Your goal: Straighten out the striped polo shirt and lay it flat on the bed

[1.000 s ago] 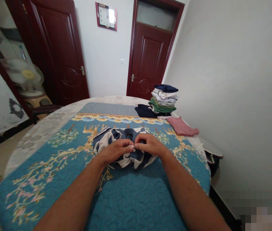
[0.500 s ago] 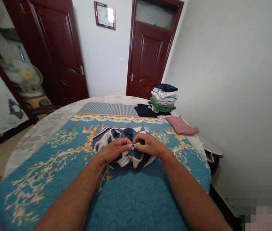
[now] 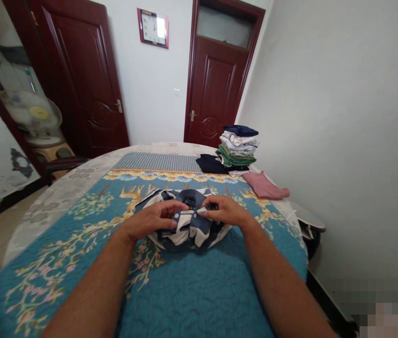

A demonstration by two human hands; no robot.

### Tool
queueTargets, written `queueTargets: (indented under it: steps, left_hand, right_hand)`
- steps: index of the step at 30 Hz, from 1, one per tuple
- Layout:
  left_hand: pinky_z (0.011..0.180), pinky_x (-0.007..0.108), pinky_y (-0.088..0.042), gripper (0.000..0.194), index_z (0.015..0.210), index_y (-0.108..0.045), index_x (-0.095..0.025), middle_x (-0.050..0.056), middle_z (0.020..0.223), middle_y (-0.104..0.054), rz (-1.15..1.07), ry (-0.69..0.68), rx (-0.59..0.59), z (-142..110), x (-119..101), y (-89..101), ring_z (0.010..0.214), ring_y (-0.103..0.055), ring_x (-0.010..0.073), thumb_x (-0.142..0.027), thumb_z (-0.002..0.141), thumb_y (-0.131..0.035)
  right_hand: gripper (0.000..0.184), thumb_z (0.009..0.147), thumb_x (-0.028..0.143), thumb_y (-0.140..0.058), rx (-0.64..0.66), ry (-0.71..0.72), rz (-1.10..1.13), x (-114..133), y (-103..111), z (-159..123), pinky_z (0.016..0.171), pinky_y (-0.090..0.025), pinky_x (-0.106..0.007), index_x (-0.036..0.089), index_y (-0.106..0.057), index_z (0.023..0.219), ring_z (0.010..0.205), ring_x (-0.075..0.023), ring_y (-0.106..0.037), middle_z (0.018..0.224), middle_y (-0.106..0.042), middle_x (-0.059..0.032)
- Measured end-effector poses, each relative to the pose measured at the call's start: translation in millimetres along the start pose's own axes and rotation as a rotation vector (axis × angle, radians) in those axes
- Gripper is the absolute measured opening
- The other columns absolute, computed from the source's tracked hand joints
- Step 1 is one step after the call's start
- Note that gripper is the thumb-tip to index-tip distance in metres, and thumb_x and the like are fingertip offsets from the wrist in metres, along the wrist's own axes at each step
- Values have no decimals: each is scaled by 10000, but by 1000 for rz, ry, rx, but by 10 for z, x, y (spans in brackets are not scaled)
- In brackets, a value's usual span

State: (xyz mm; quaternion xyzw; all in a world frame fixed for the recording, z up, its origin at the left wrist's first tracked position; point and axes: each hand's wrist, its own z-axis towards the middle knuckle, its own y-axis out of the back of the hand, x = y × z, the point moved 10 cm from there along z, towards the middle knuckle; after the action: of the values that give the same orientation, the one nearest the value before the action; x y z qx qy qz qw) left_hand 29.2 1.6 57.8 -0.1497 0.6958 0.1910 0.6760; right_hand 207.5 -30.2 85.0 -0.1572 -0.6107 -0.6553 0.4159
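On the quilt (image 3: 192,291) in the head view, the shirt (image 3: 189,232) lies bunched in front of you, near the middle of the table (image 3: 54,188) from side to side, with both your hands at it. Your right hand (image 3: 226,211) pinches a pale edge of the shirt between thumb and forefinger, just right of the buttons (image 3: 195,216). Your left hand (image 3: 155,218) is spread, thumb apart from forefinger, fingertips at the near left side of the collar (image 3: 189,195); whether they press the cloth cannot be told. Caution: the pinched edge could slip, since the hold appears to take only a small fold of cloth. A pull by the right hand alone would probably skew the front, as the left hand pinches nothing. Loose folds could also catch under the fingers and crease. Orientation: the collar forms a ring, its curved back away from you and its front toward you. The bundle's long axis runs left to right, across your line of sight. Its sleeves cannot be made out.
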Motion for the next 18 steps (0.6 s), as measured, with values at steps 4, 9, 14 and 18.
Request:
queueTargets:
  steps: [4, 9, 14, 18]
  left_hand:
    - [804, 280, -497, 615, 1368, -624, -275, 16, 1062, -697, -37, -35, -98, -23, 40, 202, 935, -662, 171, -226, 776, -784]
    - [795, 309, -514, 562, 1336, -648, -234, 36, 1033, -730, -46, -20, -282, 25, 104, 387, 905, -685, 192, -249, 789, -778]
    - [877, 370, -537, 480, 1253, -720, -199, 79, 1180, -760, -10, -57, -469, 23, 126, 574, 983, -709, 242, -365, 806, -774]
    - [836, 370, -552, 473, 1235, -729, -204, 66, 1100, -776, 54, -78, -593, 32, 120, 604, 920, -714, 242, -450, 832, -737]
  right_hand:
    - [213, 872, 380, -750, -15, -37, 21, -122, 87, -26, 742, -449, -261, 219, -750, 1011, 847, -177, -626, 904, -700, 6]
    - [250, 820, 396, -791, -79, -101, 35, -242, 188, -43, 731, -439, -261, 209, -725, 973, 829, -171, -603, 894, -686, 6]
    - [243, 789, 365, -777, 14, -125, 246, -324, 137, -69, 704, -443, -253, 193, -692, 938, 784, -158, -597, 849, -665, 9]
    - [171, 820, 307, -700, -2, -114, 295, -359, 131, -63, 677, -430, -241, 194, -684, 947, 750, -143, -583, 840, -655, 12]
